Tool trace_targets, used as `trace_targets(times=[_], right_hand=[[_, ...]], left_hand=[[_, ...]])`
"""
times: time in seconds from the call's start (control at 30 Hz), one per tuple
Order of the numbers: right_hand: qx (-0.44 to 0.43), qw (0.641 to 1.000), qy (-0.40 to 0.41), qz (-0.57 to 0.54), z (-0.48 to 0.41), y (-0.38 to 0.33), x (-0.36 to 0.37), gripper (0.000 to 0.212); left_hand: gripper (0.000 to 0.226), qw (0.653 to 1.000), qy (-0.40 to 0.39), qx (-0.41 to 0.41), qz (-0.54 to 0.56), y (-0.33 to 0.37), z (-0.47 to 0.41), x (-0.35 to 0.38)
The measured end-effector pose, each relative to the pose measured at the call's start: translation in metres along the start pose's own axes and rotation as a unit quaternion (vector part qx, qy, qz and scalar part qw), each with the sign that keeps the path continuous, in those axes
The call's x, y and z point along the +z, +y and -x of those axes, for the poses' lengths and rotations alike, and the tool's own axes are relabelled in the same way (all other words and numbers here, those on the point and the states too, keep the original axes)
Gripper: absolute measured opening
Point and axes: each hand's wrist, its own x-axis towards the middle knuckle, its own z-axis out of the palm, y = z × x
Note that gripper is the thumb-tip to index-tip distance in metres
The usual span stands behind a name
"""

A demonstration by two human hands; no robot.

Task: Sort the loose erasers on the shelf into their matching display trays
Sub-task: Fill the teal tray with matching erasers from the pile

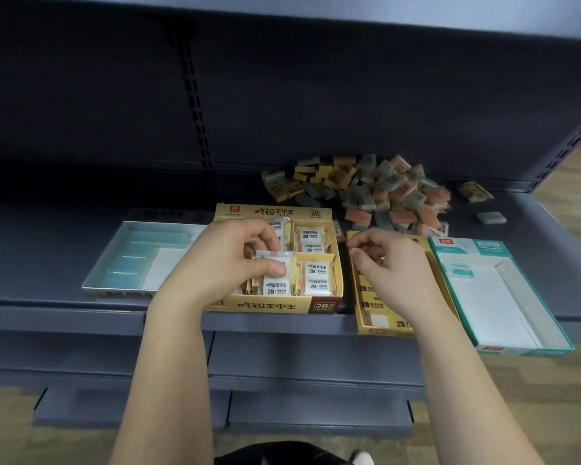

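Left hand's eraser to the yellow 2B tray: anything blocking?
Nothing visible. The left hand pinches the white eraser directly over the open-topped yellow tray, whose compartments already hold matching erasers.

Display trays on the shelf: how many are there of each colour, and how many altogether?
Yellow: 2, the deep middle tray and the flat tray right of it
Silver-rimmed: 1, the silver tray at far left
Teal: 1, the teal tray at far right
Total: 4
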Motion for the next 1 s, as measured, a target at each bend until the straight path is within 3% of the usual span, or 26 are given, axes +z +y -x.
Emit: trace_targets(times=[0.73,0.9,1.0], right_hand=[[0.011,1.000,-0.002,-0.012,-0.002,0.001,0.005,0.011],[0.007,1.000,-0.004,-0.010,-0.004,0.001,0.008,0.012],[0.005,1.000,-0.004,-0.011,-0.004,0.002,0.007,0.012]], left_hand=[[0.024,0.997,0.037,0.031,-0.058,-0.009,-0.008,0.008],[0.045,0.987,0.057,0.036,-0.148,-0.006,-0.011,0.005],[0.046,0.990,0.049,0.048,-0.124,-0.005,-0.011,0.005]])
